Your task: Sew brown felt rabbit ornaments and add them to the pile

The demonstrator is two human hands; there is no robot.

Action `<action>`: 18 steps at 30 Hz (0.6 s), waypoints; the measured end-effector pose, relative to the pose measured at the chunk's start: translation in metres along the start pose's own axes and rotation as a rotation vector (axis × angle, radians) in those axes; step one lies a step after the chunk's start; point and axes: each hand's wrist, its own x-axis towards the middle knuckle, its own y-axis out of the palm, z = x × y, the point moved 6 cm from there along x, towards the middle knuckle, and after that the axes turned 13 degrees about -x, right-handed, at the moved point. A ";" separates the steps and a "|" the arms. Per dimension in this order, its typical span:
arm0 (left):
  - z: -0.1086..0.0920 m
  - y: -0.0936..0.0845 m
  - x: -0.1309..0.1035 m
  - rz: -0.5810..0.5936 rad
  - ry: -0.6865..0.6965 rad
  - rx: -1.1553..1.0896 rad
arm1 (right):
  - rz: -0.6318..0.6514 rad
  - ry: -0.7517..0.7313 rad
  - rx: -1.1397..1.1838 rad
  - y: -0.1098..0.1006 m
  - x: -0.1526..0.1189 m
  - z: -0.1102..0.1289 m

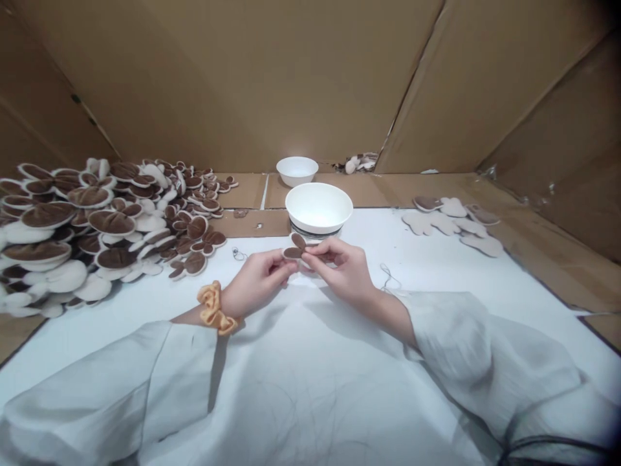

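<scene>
Between both hands is a small brown-and-white plush fabric piece [293, 253] with two rounded, ear-like lobes showing; the rest of it is behind my fingers. My left hand [262, 275] pinches its left side, an orange scrunchie [216, 309] round the wrist. On the other side, the thumb and fingertips of my right hand [342, 265] are closed on the same piece. Whether a needle or thread is in the fingers I cannot tell. Just beyond the hands stands a white bowl [319, 208], resting on something with dark bands.
A large heap of similar brown-and-white plush pieces [111, 223] fills the left side. Several flat pale pieces [453, 223] lie at the right. Behind stand a second white bowl [297, 171] and a small pile of scraps [359, 163]. Dark thread [388, 275] lies near my right wrist. Cardboard walls [242, 77] surround the white tabletop.
</scene>
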 end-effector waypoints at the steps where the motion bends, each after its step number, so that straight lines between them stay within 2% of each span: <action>1: -0.004 0.003 -0.004 0.002 0.027 0.057 | -0.012 0.018 0.006 -0.001 0.001 -0.003; 3: -0.014 0.007 -0.012 0.000 0.120 0.162 | -0.014 0.011 -0.025 0.000 0.002 -0.006; 5: -0.025 0.006 -0.016 -0.029 0.228 0.266 | 0.003 -0.055 -0.119 0.001 0.003 -0.005; 11: -0.044 -0.014 -0.008 -0.175 0.458 0.576 | 0.144 -0.338 -0.280 0.011 -0.004 0.008; 15: -0.034 -0.021 0.008 -0.129 0.379 0.571 | 0.187 -0.515 -0.297 0.016 -0.011 0.021; 18: -0.019 -0.020 0.014 -0.065 0.287 0.458 | 0.088 -0.600 -0.290 0.010 -0.015 0.030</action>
